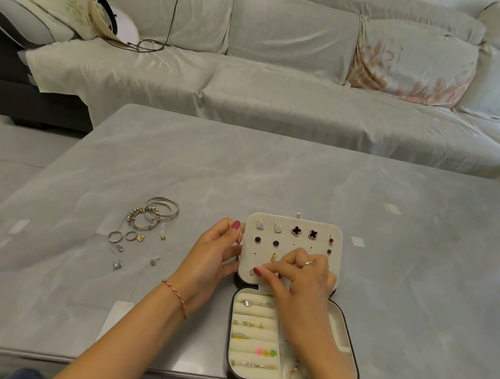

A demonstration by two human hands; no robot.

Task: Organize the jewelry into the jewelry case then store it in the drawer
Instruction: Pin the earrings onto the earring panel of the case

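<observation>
The right hand (301,276), a silver ring on one finger, is curled with its fingertips pinched together on the lower part of the cream velvet earring panel (295,241); what is pinched is too small to be made out. The panel's left edge is gripped by the left hand (216,254), thumb at the upper corner and fingers curled behind, a braided pink and yellow cord bracelet (175,297) being worn on that wrist. On the panel are pinned two pavé rectangular studs (269,225), two dark clover studs (304,232), two small purple studs (266,241) and a small gold charm (273,256). The panel stands over the far half of the open dark-edged jewelry case (348,328), which lies at the near edge of the grey marble-look table (183,166); its cream ring rolls are filled with rings and small coloured earrings, and its right compartments are partly hidden by the right forearm. To the left on the table, well apart from the case, lie stacked silver bangles (157,213), two silver rings (123,236) and scattered small earrings (116,255). Beyond the table a pale-covered sofa (284,99) is seen, bearing a visor cap (112,22) and a black cable (175,9).
</observation>
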